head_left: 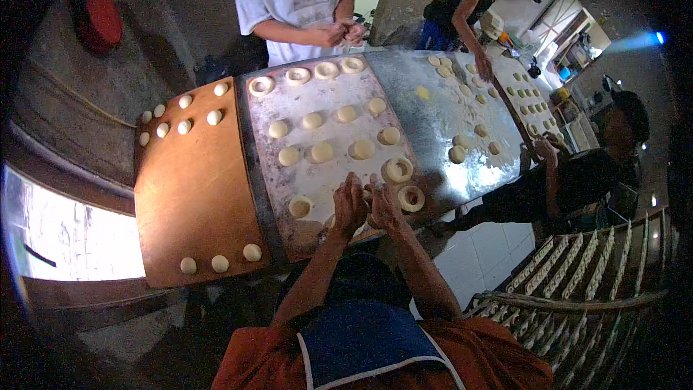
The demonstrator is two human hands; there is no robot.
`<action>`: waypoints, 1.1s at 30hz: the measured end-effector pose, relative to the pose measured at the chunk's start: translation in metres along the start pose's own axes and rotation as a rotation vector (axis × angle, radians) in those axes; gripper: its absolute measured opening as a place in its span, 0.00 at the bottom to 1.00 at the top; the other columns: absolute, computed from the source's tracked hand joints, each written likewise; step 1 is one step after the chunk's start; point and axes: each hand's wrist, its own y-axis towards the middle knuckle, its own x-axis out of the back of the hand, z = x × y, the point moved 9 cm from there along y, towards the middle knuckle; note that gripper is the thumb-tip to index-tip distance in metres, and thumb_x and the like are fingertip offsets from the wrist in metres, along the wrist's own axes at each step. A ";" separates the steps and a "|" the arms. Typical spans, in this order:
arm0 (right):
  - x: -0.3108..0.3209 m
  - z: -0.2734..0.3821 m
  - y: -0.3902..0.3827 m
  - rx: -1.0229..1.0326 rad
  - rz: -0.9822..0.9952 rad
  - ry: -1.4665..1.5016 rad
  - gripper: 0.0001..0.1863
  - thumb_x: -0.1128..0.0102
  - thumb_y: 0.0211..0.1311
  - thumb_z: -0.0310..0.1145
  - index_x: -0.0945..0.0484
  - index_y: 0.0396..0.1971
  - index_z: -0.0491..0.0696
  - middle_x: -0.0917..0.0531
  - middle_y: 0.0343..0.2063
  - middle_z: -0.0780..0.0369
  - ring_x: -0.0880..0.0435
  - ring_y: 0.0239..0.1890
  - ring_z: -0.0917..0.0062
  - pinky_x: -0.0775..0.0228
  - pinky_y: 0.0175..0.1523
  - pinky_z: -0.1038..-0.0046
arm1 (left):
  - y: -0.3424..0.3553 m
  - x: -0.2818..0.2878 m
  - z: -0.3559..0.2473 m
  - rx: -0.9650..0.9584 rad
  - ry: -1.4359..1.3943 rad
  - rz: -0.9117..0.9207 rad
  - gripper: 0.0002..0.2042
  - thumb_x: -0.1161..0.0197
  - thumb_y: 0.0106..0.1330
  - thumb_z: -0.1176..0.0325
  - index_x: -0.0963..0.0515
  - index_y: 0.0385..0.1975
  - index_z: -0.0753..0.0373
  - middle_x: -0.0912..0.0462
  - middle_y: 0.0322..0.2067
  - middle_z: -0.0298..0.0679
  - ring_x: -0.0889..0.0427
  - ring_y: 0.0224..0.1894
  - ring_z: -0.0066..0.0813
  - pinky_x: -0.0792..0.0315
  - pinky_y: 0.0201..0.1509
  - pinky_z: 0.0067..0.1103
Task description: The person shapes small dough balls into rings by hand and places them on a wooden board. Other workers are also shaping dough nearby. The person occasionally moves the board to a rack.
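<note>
My left hand (pixel 349 204) and my right hand (pixel 382 206) are close together over the near part of a floured board (pixel 274 206), fingers curled and closed; what they grip is hidden. Pale dough shows partly beneath them. A hollowed dough round (pixel 300 206) lies left of my hands, and two dough rings (pixel 411 198) (pixel 399 169) lie to the right. Several plain dough rounds (pixel 321 151) sit in rows beyond my fingertips, with more hollowed rings (pixel 297 76) along the board's far edge.
Left is a brown board (pixel 188 202) with dough rounds. Right is a floured metal surface (pixel 433 115) with smaller pieces. A co-worker in white (pixel 289 0) stands opposite; two others in dark clothing (pixel 462 7) (pixel 577 173) work at right. A slatted rack (pixel 577 267) stands lower right.
</note>
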 end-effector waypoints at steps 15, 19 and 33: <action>-0.003 0.041 -0.030 0.341 -0.003 -0.611 0.20 0.48 0.72 0.36 0.26 0.58 0.41 0.20 0.47 0.46 0.20 0.46 0.50 0.29 0.52 0.47 | -0.006 0.030 -0.016 -0.212 -0.141 0.111 0.25 0.57 0.78 0.47 0.30 0.32 0.67 0.28 0.24 0.42 0.25 0.27 0.34 0.29 0.32 0.32; 0.005 0.032 -0.030 0.249 -0.019 -0.597 0.17 0.52 0.74 0.34 0.24 0.56 0.43 0.16 0.42 0.48 0.19 0.42 0.47 0.29 0.46 0.44 | -0.003 0.035 -0.018 -0.106 -0.207 0.078 0.23 0.58 0.78 0.53 0.30 0.32 0.70 0.26 0.24 0.49 0.23 0.28 0.41 0.28 0.33 0.33; 0.007 -0.003 -0.027 -0.506 0.154 0.153 0.24 0.48 0.75 0.47 0.23 0.53 0.40 0.17 0.42 0.52 0.19 0.43 0.62 0.26 0.46 0.56 | -0.015 0.005 0.009 0.224 -0.423 0.280 0.20 0.55 0.78 0.53 0.30 0.33 0.66 0.26 0.27 0.35 0.25 0.29 0.24 0.30 0.31 0.25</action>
